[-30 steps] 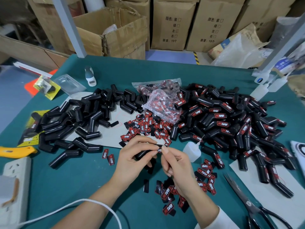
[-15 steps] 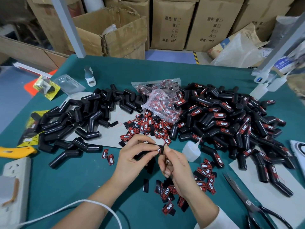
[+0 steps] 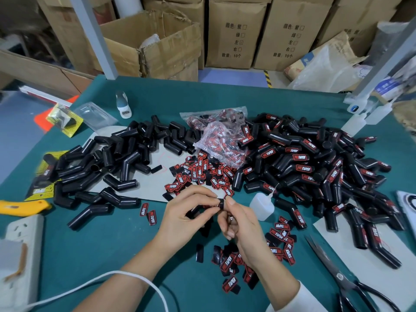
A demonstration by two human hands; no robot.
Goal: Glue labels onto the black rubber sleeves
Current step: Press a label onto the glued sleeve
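My left hand [image 3: 184,212] grips a black rubber sleeve [image 3: 213,204] with a red label on it, held over the green table. My right hand [image 3: 238,219] pinches the sleeve's right end with thumb and forefinger. Bare black sleeves [image 3: 108,167] lie heaped at the left. Labelled sleeves [image 3: 315,167] form a bigger heap at the right. Loose red-and-black labels [image 3: 202,172] are scattered behind my hands, and more labels [image 3: 279,230] lie near my right wrist. A small white glue bottle [image 3: 262,204] lies just right of my hands.
Black scissors [image 3: 337,273] lie at the front right. A plastic bag of labels [image 3: 222,136] sits at table centre. A yellow cutter [image 3: 20,207] and a white power strip [image 3: 20,251] are at the left, with a white cable [image 3: 90,287] across my left forearm. Cardboard boxes [image 3: 236,32] stand behind.
Both hands stayed in place with the sleeve between them. My right hand's fingertips shifted slightly up onto the sleeve's end.
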